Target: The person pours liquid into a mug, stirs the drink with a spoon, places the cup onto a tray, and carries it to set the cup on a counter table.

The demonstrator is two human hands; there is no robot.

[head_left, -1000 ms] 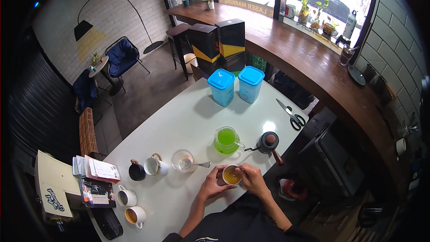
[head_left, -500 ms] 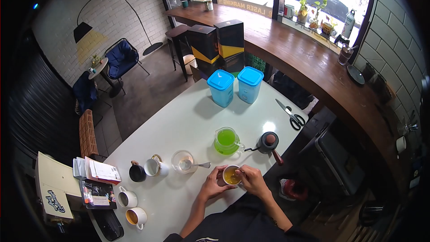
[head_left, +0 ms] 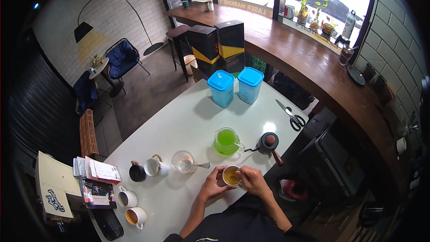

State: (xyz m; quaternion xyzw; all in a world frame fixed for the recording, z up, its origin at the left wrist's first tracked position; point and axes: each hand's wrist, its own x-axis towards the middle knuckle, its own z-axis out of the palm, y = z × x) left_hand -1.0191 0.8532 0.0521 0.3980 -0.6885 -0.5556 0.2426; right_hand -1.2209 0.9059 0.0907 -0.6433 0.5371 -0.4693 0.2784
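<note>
A cup of yellow liquid (head_left: 231, 176) stands near the front edge of the white table. My left hand (head_left: 213, 183) is wrapped round its left side. Over the cup's right rim, the fingers of my right hand (head_left: 251, 179) are pinched together; what they hold is too small to make out. Behind the cup is a glass jug of green liquid (head_left: 226, 141). A dark kettle with a wooden handle (head_left: 268, 142) stands to its right. On the left, a clear bowl (head_left: 182, 162) has a spoon (head_left: 201, 165) lying across its rim.
Several cups, including a white mug with orange-brown contents (head_left: 135, 216), stand at the left. Two blue-lidded containers (head_left: 221, 90) are at the back, with scissors (head_left: 292, 115) at the right. Papers (head_left: 103, 170) lie by the left edge. A wooden counter (head_left: 286, 49) curves behind.
My right fingers have shifted very slightly at the cup's rim. My left hand keeps its place round the cup, and the objects on the table have not moved.
</note>
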